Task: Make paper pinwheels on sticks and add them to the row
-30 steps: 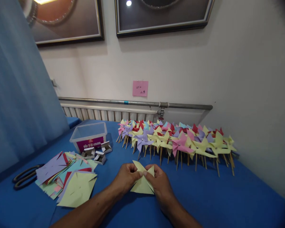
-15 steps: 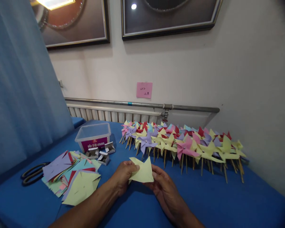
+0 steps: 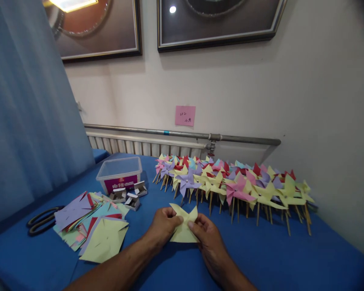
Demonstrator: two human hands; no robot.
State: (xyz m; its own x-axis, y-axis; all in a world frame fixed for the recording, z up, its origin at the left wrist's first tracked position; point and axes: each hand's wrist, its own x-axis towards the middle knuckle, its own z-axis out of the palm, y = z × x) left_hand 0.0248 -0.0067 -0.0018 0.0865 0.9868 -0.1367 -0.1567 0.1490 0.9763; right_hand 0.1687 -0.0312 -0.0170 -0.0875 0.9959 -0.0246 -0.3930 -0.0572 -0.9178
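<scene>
My left hand (image 3: 163, 227) and my right hand (image 3: 206, 236) both pinch a pale yellow cut paper square (image 3: 183, 224), just above the blue table (image 3: 261, 258). Its corners are partly folded toward the middle and two points stick up at its top. The fingers of both hands are closed on the paper near its centre. Behind it lies a long row of finished paper pinwheels (image 3: 233, 182) on wooden sticks, in yellow, purple, pink, red and light blue.
A stack of cut coloured paper squares (image 3: 91, 226) lies to the left, with black scissors (image 3: 41, 220) beyond it. A clear plastic box (image 3: 119, 173) and small open cartons (image 3: 129, 196) sit behind the stack. A radiator and pipe (image 3: 182, 135) run along the wall.
The yellow paper has been turned and folded further between my hands; my right hand, which was under it half a second ago, now pinches it from the right again.
</scene>
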